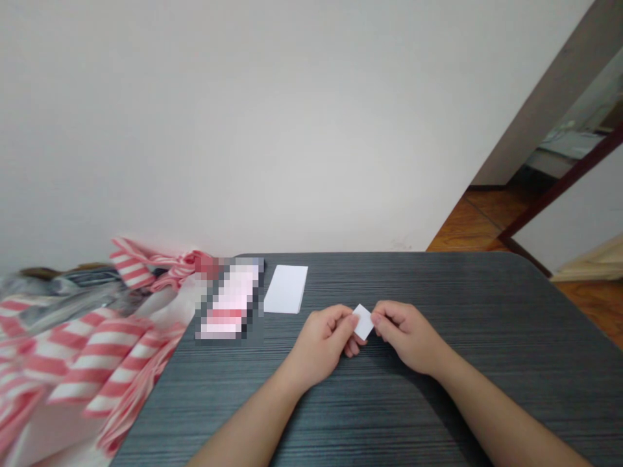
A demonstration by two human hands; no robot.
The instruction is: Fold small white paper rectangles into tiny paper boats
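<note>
Between my two hands is a small white square of paper (363, 323), turned so that one corner points up. My left hand (327, 340) pinches its left corner between thumb and forefinger, the other fingers curled beneath. At the opposite corner, my right hand (403, 331) grips the paper with thumb and forefinger. Whether the paper is folded in layers I cannot tell. Beyond my left hand, a stack of white paper sheets (286, 289) lies flat on the dark table (370, 408).
Left of the stack lies a pixelated pinkish rectangular object (231, 299). Red-and-white striped cloth (102, 353) is heaped beside the table's left edge. A pale wall (311, 130) rises behind the far edge, and wooden flooring (467, 217) shows at right.
</note>
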